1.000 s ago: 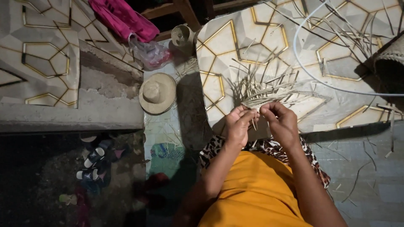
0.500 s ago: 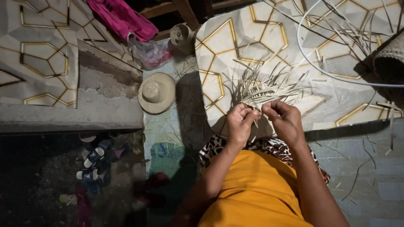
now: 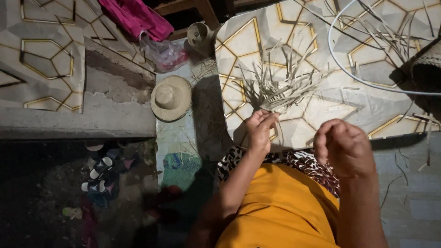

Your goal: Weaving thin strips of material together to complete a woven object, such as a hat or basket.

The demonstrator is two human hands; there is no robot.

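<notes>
Holding one item: our left hand (image 3: 259, 131) pinches the gathered end of a bundle of dried palm strips (image 3: 280, 89), whose loose ends fan up and outward over the patterned mat (image 3: 317, 124).

Our right hand (image 3: 342, 147): curled loosely, fingers bent inward, apart from the bundle and to its right; we cannot tell whether it grips anything.

Round about we list:
- a straw hat (image 3: 171, 98), lying brim-down left of the mat;
- a white hoop (image 3: 367, 82) arcing across the mat's upper right, with more loose strips (image 3: 390, 39) scattered within it;
- a woven basket (image 3: 425, 69) at the right edge;
- a pink cloth (image 3: 138, 16) at the top;
- sandals (image 3: 98, 177) on the dark ground, lower left.
</notes>
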